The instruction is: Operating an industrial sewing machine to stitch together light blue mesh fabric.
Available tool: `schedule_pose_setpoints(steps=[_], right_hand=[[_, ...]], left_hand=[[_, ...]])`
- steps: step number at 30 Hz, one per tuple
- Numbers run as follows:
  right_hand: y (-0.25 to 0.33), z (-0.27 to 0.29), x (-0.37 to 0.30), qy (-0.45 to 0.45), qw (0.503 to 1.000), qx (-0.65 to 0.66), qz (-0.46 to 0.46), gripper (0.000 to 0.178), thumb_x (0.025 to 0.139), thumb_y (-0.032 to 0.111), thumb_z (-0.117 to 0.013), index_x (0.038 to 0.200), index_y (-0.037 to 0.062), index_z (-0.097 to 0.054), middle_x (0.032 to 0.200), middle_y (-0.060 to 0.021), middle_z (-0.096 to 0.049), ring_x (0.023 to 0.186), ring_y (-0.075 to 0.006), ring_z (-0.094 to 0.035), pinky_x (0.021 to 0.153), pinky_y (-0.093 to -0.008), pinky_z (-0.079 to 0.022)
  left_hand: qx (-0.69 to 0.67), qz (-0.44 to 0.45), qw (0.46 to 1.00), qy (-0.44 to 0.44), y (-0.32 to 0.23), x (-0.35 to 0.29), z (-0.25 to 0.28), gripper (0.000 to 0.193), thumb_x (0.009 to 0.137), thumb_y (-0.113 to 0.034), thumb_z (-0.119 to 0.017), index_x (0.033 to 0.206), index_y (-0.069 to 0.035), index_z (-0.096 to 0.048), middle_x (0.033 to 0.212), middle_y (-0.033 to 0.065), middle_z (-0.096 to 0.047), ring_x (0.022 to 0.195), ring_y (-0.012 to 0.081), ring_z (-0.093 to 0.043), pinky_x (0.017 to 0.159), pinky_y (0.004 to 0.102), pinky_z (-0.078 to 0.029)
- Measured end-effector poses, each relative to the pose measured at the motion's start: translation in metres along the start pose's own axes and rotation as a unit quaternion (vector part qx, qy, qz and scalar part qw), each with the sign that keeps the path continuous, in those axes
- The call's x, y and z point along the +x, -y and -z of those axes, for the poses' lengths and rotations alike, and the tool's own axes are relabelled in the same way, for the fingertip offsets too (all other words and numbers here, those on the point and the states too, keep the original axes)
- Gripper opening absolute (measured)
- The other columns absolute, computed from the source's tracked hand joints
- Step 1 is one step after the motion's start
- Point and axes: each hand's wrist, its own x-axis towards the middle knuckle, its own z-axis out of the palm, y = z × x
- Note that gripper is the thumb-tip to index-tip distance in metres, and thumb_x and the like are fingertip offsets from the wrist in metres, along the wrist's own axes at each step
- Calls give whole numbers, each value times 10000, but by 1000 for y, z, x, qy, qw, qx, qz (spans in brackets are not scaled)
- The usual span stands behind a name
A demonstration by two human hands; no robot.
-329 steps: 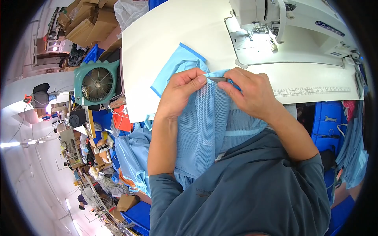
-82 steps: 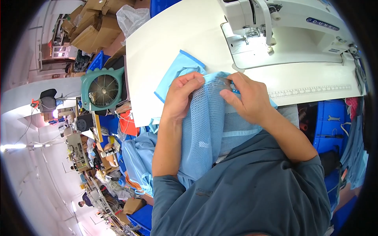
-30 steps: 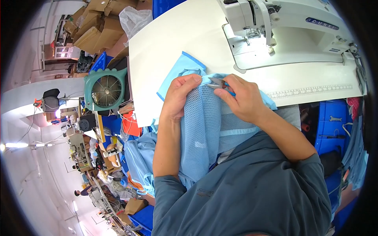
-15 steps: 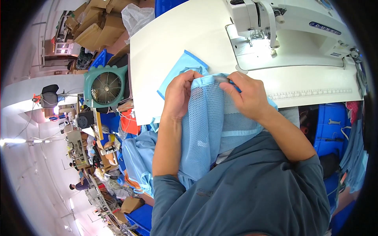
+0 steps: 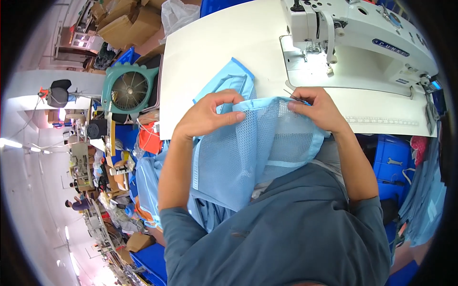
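My left hand (image 5: pixel 213 113) is closed at the upper edge of a light blue mesh garment (image 5: pixel 224 162), with the thumb in front of the cloth. Along the same bound edge, to the right, my right hand (image 5: pixel 318 110) pinches the fabric. Small dark thread snips (image 5: pixel 298 98) also sit in that hand, their thin tips pointing up and left; its other fingers partly hide them. The mesh hangs from both hands over the table's front edge and down to my lap. Behind my left hand, a smooth light blue piece (image 5: pixel 228 76) with a darker blue border lies on the table.
A white sewing machine (image 5: pixel 329 33) with its lamp lit stands at the back right of the white table (image 5: pixel 205 40). A ruler strip (image 5: pixel 381 120) runs along the front edge. A green fan (image 5: pixel 129 90) is at the left; blue bins (image 5: pixel 392 159) and hanging cloth are at the right.
My hands have moved apart, stretching the garment's upper edge between them. The mesh spreads wider on the left. In my right hand, the snips have turned from lying along the edge to pointing above it.
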Motion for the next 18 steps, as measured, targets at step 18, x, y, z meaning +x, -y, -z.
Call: schedule_pose_setpoints(steps=[18], right_hand=[[26,-69,-90,-2,804,-361,472,597,770,9,-701,1366,17,-669,734,-21,-502,649,-189,-526,556,-344,-451]], left_hand=[[657,-264,629,-321,23,-134,-61,182,807,-109,-727,954,-103,-620,1062,30,-689,1004,199,-682,962,389,-479]])
